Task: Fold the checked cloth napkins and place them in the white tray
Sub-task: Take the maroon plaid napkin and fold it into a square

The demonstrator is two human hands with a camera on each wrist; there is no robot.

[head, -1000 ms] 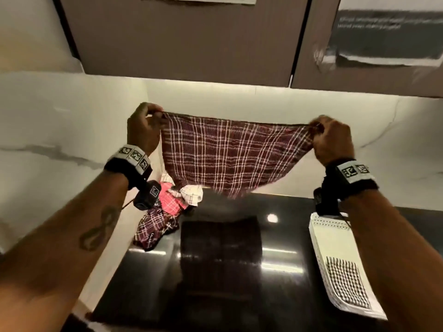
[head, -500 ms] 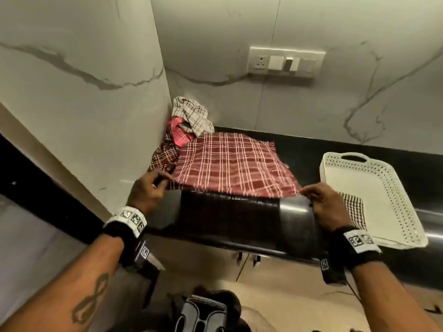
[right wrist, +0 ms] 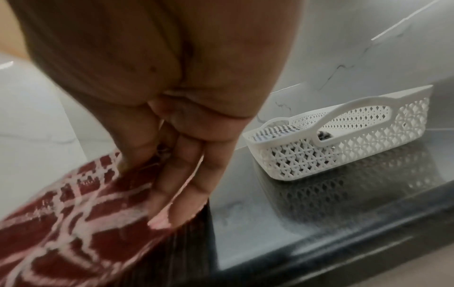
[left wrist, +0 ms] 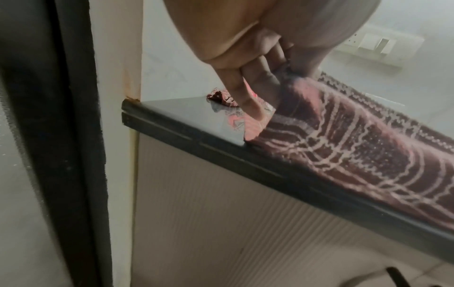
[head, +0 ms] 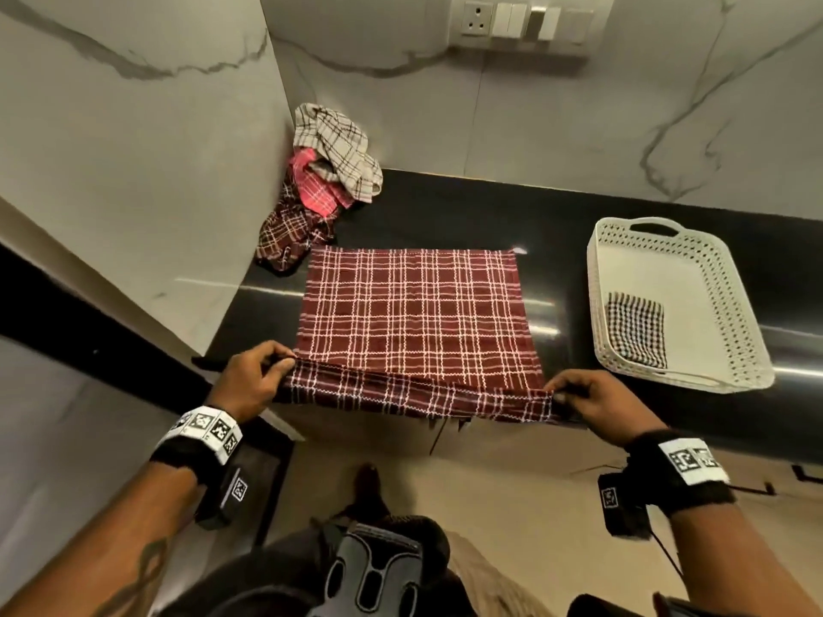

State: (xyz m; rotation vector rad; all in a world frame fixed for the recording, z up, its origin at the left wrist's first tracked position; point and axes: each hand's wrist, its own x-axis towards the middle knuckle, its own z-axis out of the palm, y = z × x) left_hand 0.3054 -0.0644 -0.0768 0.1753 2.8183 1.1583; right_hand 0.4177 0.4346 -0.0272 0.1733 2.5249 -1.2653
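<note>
Writing: none legible; black-and-white square markers on both wristbands (head: 207, 427).
White tray (head: 739, 349): right of frame, on black counter (head: 445, 207); holds one folded black-and-white checked napkin (head: 637, 329) at its near end.
Maroon checked napkin (head: 414, 313): frame centre, spread flat, near edge lifted off the counter edge.
Left hand (head: 249, 385): pinching near-left corner.
Right hand (head: 596, 400): pinching near-right corner.
Unfolded napkin heap (head: 320, 184): upper left, in wall corner.
</note>
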